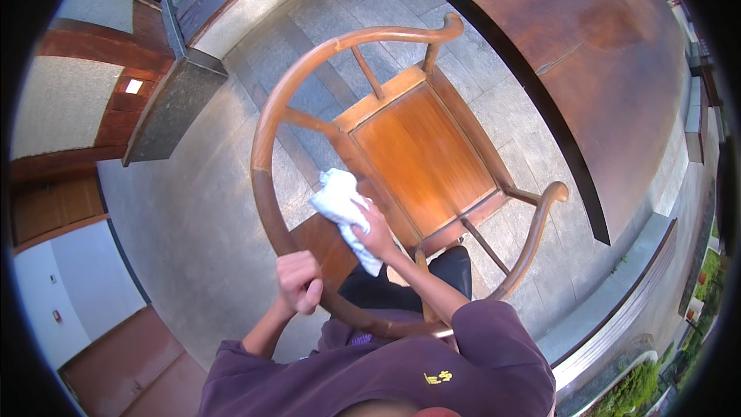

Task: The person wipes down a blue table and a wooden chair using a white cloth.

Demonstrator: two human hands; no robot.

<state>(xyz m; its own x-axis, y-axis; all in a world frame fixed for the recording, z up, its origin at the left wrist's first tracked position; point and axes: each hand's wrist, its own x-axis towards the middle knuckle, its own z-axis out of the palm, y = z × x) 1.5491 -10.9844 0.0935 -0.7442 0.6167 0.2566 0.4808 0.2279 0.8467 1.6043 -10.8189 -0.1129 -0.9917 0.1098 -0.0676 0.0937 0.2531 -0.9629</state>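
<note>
A wooden armchair with a curved horseshoe rail [269,139] and a flat seat panel [425,156] stands before me. My right hand [376,231] grips a crumpled white cloth [341,202] inside the curve of the rail, against the wooden back splat [327,243]. My left hand [299,282] is curled at the outer left part of the rail, its fingers closed around the wood. The palm side of my left hand is partly hidden.
A large table [567,63] with a dark edge stands at the upper right. Grey stone tiles [359,11] cover the floor. A pillar base [176,110] and walls are on the left. A low stone ledge [613,284] and green plants [628,385] lie at the lower right.
</note>
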